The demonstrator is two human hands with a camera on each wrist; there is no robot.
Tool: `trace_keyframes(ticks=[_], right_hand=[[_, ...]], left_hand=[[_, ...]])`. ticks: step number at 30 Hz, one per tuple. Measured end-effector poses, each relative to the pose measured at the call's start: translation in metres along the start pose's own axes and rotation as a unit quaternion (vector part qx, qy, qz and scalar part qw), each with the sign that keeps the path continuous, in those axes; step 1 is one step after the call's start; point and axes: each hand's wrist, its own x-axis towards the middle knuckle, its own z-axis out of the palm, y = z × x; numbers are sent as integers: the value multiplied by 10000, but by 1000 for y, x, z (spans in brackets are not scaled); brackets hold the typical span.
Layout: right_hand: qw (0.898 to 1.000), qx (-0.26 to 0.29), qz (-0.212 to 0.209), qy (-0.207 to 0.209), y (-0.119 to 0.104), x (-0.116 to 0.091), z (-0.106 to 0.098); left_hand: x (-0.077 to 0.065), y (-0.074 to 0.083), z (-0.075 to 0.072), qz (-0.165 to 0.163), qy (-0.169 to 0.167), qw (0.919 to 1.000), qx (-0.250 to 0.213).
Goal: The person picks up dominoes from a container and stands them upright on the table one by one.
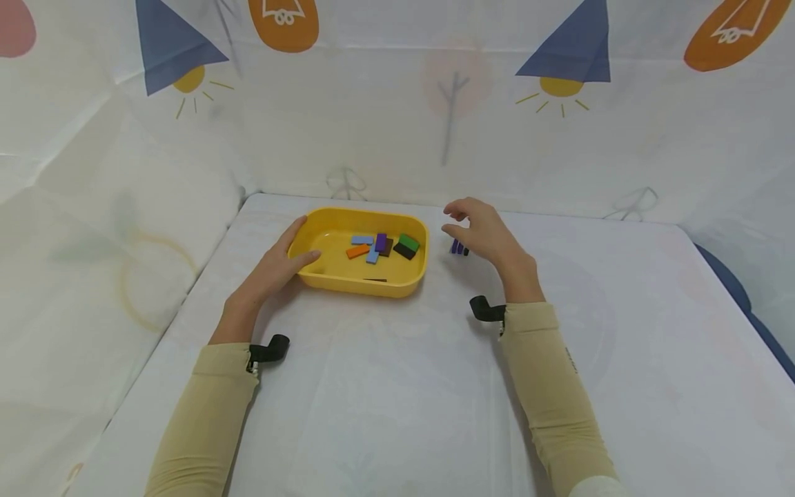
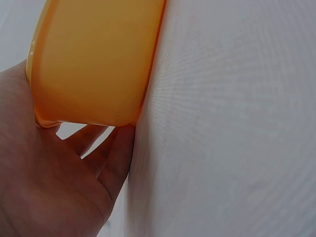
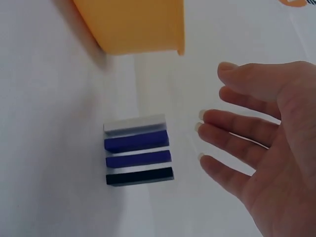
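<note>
At its left end, a yellow plastic tray (image 1: 348,284) is held by my left hand (image 1: 268,273), the thumb over the rim and the fingers along the outer wall. My right hand (image 1: 491,231) hovers to the right of the tray, fingers loosely bent and holding nothing. Just below it, a short row of thin rectangular blocks stands on the table: a white block (image 3: 135,123), two purple blocks (image 3: 137,141) and a black block (image 3: 140,177). Inside the tray lie several loose blocks, among them an orange block (image 1: 357,251), a green block (image 1: 408,242) and a purple block (image 1: 381,242).
A white cloth covers the table (image 1: 385,386). Behind it hangs a white printed sheet (image 1: 385,124) with lamps and trees. Part of a dark blue object (image 1: 723,276) shows past the table's right edge.
</note>
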Motion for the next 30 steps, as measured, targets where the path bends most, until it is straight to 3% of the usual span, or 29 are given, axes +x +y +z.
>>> trace_keyframes(ticks=[10, 25, 30], right_hand=[[9994, -53, -327, -19, -12, 3, 12], [9946, -568, -859, -148, -38, 4, 27], [9921, -669, -988, -392, -43, 8, 35]], left_hand=[[1, 2, 0, -33, -26, 10000, 66], [-1, 4, -1, -89, -60, 9999, 103], [-1, 4, -1, -76, -62, 9999, 106]])
